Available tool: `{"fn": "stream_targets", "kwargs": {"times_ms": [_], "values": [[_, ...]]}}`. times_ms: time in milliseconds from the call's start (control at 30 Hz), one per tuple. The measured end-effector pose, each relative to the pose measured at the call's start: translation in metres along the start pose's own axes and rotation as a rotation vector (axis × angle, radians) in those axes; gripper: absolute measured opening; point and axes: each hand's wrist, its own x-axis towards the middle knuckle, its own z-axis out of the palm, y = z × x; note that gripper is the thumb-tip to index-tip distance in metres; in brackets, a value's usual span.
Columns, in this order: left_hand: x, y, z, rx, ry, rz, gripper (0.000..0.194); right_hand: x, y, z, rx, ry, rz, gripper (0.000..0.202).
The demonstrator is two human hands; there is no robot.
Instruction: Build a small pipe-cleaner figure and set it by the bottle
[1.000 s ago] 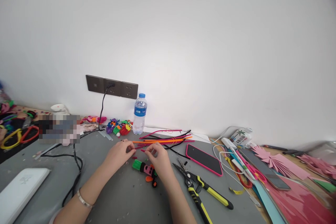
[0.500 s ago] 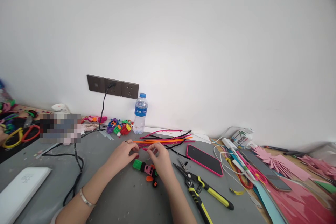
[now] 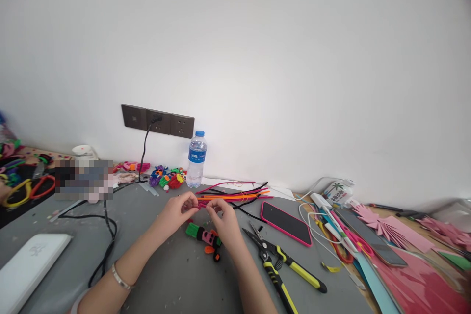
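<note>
On the smooth grey table [image 3: 165, 274], a fuzzy, stubby figure [image 3: 206, 236] is laid. Just beyond it, a short pink stem [image 3: 202, 204] is pinched between fingertips of the left hand [image 3: 180, 208] and right hand [image 3: 222, 217]; being slight, it could be dropped if either grip were slackened. Thin, loose stems [image 3: 243, 197] are strewn behind.

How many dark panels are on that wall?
3, in a row: left panel, middle panel holding a black plug, right panel. None seems hidden.
</note>
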Motion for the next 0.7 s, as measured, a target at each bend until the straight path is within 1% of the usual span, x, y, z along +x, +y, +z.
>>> {"fn": "stream_targets", "kwargs": {"times_ms": [167,300,700], "values": [[-0.0006,0.0001,0.0002,-0.057,0.012,0.021,0.013,-0.0001,-0.0045,-0.0004,0.018,-0.025,0.005,0.015],[0.0003,-0.0012,0.0004,-0.043,-0.002,0.042,0.014,0.0000,-0.0039,0.0001,0.013,-0.032,-0.004,0.015],[0.0017,-0.0042,-0.0010,-0.015,0.002,0.059,0.012,0.0007,0.0021,0.0007,0.027,-0.078,-0.007,0.015]]}}
